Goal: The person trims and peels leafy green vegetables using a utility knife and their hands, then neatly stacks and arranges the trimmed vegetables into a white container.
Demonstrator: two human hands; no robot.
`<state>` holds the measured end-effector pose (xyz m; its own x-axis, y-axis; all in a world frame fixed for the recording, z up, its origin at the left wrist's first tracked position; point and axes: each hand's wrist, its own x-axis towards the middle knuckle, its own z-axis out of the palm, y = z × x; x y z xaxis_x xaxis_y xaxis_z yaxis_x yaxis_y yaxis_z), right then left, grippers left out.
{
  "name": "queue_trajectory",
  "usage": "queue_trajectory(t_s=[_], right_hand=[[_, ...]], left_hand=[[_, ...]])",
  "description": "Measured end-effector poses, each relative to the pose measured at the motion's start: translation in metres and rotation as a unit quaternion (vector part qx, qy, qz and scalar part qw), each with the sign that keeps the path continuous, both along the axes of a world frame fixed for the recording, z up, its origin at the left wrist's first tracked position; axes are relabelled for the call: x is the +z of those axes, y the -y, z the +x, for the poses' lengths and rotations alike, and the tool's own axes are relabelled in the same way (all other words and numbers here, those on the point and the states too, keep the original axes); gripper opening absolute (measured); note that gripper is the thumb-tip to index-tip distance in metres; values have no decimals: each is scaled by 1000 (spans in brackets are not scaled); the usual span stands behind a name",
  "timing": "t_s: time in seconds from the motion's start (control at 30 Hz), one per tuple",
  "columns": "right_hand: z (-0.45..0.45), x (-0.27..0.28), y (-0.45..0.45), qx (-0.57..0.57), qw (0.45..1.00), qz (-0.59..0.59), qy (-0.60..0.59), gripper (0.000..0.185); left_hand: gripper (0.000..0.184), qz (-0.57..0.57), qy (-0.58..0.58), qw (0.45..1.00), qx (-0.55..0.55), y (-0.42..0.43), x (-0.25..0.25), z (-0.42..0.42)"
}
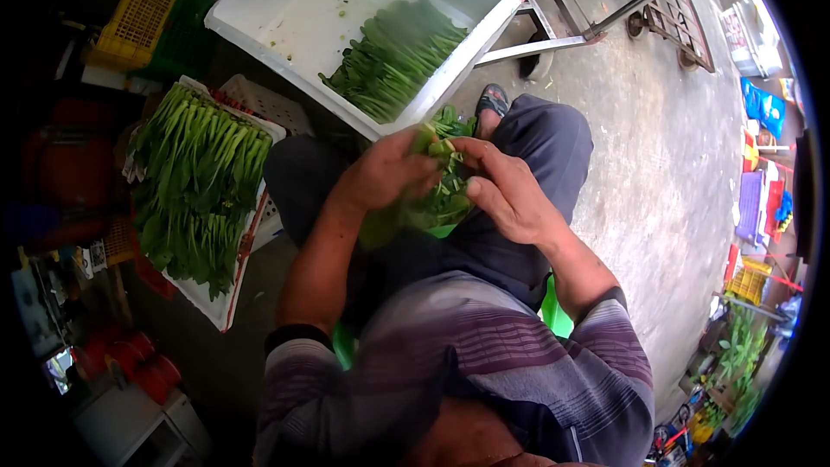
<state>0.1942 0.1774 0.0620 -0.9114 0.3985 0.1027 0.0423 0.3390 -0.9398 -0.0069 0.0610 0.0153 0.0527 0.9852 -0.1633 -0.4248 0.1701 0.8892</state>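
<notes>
Between my legs, my left hand (393,169) is closed round a leafy green vegetable (443,149), whose pale cut stalk end points up. Motion smears the fingers of this hand and the leaves below it. My right hand (510,190) meets the stalk from the other side, fingers curled at the cut end and thumb beside the leaves. More loose greens (453,124) show just beyond my hands and beneath them. A white foam box (303,0) in front of me holds a neat row of greens (398,56).
To my left, a shallow white tray (220,307) is heaped with long-stemmed greens (203,182). Yellow crates (143,13) stand behind it. A metal-framed trolley (596,30) is at the front right on the concrete floor (640,156). I sit on a green stool (556,307).
</notes>
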Motion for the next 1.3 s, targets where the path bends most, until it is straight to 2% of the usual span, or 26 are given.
queue_trajectory(t_s=[0.3, 0.4, 0.6, 0.77, 1.03, 1.07, 1.13, 1.2, 1.3], right_hand=[[-6, -3, -1, 27, 998, -44, 20, 41], [-7, -9, -1, 25, 1000, -6, -5, 40], [-6, -3, -3, 42, 995, -79, 49, 42], [-6, -11, 1, 50, 983, -178, 14, 42], [-4, -29, 0, 58, 992, -106, -31, 37], [-4, -26, -1, 62, 993, -98, -36, 37], [-2, -24, -1, 44, 987, -153, -10, 34], [4, -23, 5, -1, 960, -276, 54, 31], [6, -20, 5, 13, 963, -267, 41, 34]], left_hand=[[23, -17, -35, 999, -15, 6, 5, 5], [21, -20, -36, 999, -9, 6, 4, 5], [20, -30, -25, 999, -13, 8, -3, 5], [19, -24, 17, 999, -32, 11, -8, 4], [21, -5, 64, 996, -66, 14, -17, 3], [28, -4, 60, 996, -69, 13, -17, 3], [43, -1, 50, 996, -73, 12, -15, 2], [44, -10, 68, 995, -72, 12, -11, 3], [44, -5, 96, 991, -96, 13, -15, 4]])
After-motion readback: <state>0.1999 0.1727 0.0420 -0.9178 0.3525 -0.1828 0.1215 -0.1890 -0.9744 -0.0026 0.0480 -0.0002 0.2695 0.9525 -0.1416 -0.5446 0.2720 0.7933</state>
